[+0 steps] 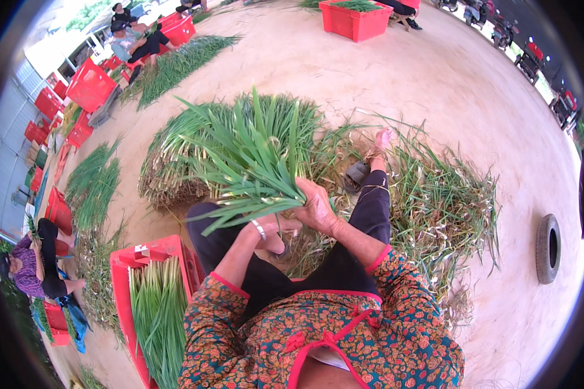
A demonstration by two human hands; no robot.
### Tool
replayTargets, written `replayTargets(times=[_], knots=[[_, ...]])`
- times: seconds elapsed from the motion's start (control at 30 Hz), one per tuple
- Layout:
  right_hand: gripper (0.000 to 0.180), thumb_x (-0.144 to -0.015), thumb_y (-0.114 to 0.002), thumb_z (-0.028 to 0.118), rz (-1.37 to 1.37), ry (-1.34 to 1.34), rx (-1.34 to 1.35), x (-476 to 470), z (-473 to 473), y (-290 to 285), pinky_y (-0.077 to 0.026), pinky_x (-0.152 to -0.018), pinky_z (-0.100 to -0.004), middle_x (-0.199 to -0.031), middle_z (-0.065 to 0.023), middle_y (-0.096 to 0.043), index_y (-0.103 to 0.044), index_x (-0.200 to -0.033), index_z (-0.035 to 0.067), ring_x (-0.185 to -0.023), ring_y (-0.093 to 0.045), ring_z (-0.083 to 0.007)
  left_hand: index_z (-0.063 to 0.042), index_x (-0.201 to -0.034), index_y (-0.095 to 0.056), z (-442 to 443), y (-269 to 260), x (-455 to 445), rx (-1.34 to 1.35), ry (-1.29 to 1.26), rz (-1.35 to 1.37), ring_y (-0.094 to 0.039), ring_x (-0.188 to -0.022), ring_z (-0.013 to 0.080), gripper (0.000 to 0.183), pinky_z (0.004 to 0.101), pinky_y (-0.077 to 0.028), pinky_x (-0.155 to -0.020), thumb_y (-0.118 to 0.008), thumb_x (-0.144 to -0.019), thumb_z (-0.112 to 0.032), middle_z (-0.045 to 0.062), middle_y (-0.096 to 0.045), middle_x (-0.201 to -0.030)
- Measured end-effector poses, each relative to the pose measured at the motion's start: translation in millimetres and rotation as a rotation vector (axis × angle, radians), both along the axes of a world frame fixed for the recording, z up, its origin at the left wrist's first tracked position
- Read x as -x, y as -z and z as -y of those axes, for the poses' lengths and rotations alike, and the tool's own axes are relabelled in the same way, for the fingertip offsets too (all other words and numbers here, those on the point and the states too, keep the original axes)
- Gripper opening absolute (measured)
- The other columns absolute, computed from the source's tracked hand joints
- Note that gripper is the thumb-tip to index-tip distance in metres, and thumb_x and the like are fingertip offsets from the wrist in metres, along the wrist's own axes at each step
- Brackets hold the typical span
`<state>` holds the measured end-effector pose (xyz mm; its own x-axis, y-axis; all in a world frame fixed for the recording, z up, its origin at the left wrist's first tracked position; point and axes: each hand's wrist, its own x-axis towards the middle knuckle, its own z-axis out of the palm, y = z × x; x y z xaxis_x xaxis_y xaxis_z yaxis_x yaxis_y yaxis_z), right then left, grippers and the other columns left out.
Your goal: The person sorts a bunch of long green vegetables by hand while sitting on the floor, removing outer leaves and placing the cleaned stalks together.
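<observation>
A fanned bunch of long, flat green leaves, likely Chinese chives [253, 160], is gripped at its gathered end by my right hand [316, 206]. My left hand [282, 225], below a silver bracelet, is under and close beside the bunch; leaves partly cover it, so its hold is unclear. Beyond the bunch lies a large pile of chives [175, 170] on the ground, pale root ends towards the left. At my left side stands a red plastic crate [121, 282] holding neatly laid chives [158, 316].
Loose leaves and trimmings [443, 209] cover the ground at my right, around my outstretched foot [383, 138]. A tyre [548, 249] stands farther right. Seated people, red crates [91, 85] and more chive piles [175, 65] are at the left and far side.
</observation>
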<state>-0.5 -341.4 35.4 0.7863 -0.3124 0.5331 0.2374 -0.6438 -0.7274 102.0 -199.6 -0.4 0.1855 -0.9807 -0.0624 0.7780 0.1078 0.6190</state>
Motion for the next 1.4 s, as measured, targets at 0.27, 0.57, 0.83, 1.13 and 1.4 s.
replayTargets(times=[0.27, 0.57, 0.83, 1.13, 1.4], knots=[[0.045, -0.058, -0.06, 0.03, 0.704, -0.029, 0.412, 19, -51, -105, -0.05, -0.074, -0.0432, -0.086, -0.0107, -0.06, -0.06, -0.093, 0.001, -0.084, -0.06, -0.0293, -0.003, -0.134, -0.035, -45, -98, 29, 0.147, 0.092, -0.062, -0.05, -0.113, 0.0246, 0.079, 0.0392, -0.046, -0.092, -0.063, -0.078, -0.051, 0.014, -0.048, -0.128], [0.044, -0.07, -0.057, 0.017, 0.462, -0.599, 0.611, 59, -126, -37, -0.042, -0.093, -0.0415, -0.111, -0.0093, -0.05, -0.052, -0.112, 0.007, -0.11, -0.049, -0.0264, 0.0, -0.136, -0.034, -77, -87, 43, 0.012, 0.089, 0.161, -0.062, -0.091, 0.0266, 0.071, 0.0368, -0.052, -0.079, -0.069, -0.078, -0.024, 0.015, -0.054, -0.118], [0.03, -0.062, -0.069, 0.023, 0.595, -0.889, 0.63, 26, -141, -141, -0.044, -0.07, -0.0389, -0.079, -0.0049, -0.049, -0.051, -0.081, 0.009, -0.077, -0.055, -0.0236, -0.003, -0.13, -0.043, -142, -87, 16, -0.234, -0.033, 0.297, -0.061, -0.088, 0.0221, 0.062, 0.033, -0.052, -0.075, -0.068, -0.074, -0.008, 0.01, -0.059, -0.11], [0.022, -0.066, -0.068, 0.022, 0.125, -0.706, 1.003, -43, -176, -247, -0.048, -0.062, -0.04, -0.079, -0.0103, -0.06, -0.062, -0.082, 0.007, -0.072, -0.061, -0.0249, -0.003, -0.129, -0.045, -151, -59, 0, -0.249, -0.197, 0.399, -0.059, -0.096, 0.0217, 0.065, 0.0341, -0.05, -0.08, -0.07, -0.069, -0.001, 0.01, -0.058, -0.114], [0.02, -0.071, -0.065, 0.02, -0.095, -0.784, 1.218, -70, -205, -296, -0.048, -0.06, -0.0395, -0.076, -0.0116, -0.061, -0.063, -0.084, 0.005, -0.07, -0.061, -0.0248, -0.003, -0.128, -0.046, -176, -52, 12, -0.169, -0.45, 0.427, -0.056, -0.103, 0.0213, 0.068, 0.035, -0.049, -0.084, -0.071, -0.066, 0.005, 0.009, -0.057, -0.118]])
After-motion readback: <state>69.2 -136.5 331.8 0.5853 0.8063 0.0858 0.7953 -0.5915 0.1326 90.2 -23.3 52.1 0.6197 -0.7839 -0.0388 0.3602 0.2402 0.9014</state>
